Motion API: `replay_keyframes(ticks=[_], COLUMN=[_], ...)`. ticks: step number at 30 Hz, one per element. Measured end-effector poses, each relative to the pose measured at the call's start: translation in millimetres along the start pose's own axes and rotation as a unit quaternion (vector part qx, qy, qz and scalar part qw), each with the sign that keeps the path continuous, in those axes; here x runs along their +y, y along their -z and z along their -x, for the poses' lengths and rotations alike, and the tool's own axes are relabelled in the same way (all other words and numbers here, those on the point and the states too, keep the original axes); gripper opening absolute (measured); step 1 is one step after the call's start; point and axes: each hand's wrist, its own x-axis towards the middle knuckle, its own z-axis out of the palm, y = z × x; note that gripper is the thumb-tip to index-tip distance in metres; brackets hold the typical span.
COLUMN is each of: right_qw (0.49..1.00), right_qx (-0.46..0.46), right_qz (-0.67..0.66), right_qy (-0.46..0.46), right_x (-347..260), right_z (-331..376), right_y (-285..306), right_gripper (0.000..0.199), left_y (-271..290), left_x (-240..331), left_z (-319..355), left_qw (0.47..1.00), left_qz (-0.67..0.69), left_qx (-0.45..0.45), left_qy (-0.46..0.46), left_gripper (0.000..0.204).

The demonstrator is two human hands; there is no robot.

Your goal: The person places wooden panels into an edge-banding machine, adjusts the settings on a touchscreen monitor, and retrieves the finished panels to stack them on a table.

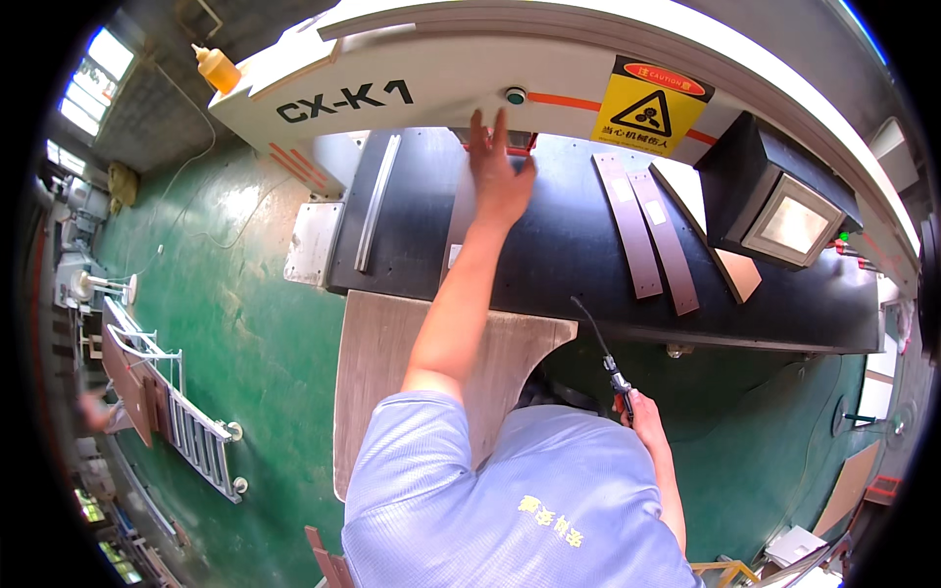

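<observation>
My left hand [502, 176] reaches forward over the black machine table, fingers spread and holding nothing. Its fingertips are just below a round green push button [516, 96] on the white machine beam [431, 78]; I cannot tell whether they touch the beam. Down by my right side, my right hand [644, 414] is closed round an air blow gun [616, 374] whose long thin nozzle points up and forward. Under my left forearm, a brown panel strip [462, 211] lies on the black table [549, 230], partly hidden.
Two brown strips [627, 225] and a pale board [735, 274] lie right of centre, beside a dark box with a screen [794, 220]. A metal rail [378, 201] lies at the left. A curved wood-look board [382, 382] juts out before me. A wheeled rack [191, 431] stands far left.
</observation>
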Motion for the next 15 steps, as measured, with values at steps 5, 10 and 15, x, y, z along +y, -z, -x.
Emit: replay_keyframes(ticks=[5, 10, 15], right_qw=[1.0, 1.0, 0.997], right_qx=[0.01, 0.005, -0.046], right_qz=[-0.011, -0.002, 0.011], right_qy=[0.022, 0.008, -0.058], right_x=[4, -3, -11], right_z=[6, 4, -5], right_y=[-2, -8, -5], right_gripper=[0.036, 0.036, 0.029], left_y=[62, 119, 156], left_x=[-84, -123, -108], left_z=[102, 225, 292], left_qw=[0.983, 0.929, 0.907], left_qz=[-0.13, -0.185, -0.244], left_qx=[-0.053, -0.177, -0.292], left_qy=[0.12, 0.268, 0.18], left_gripper=[0.073, 0.079, 0.106])
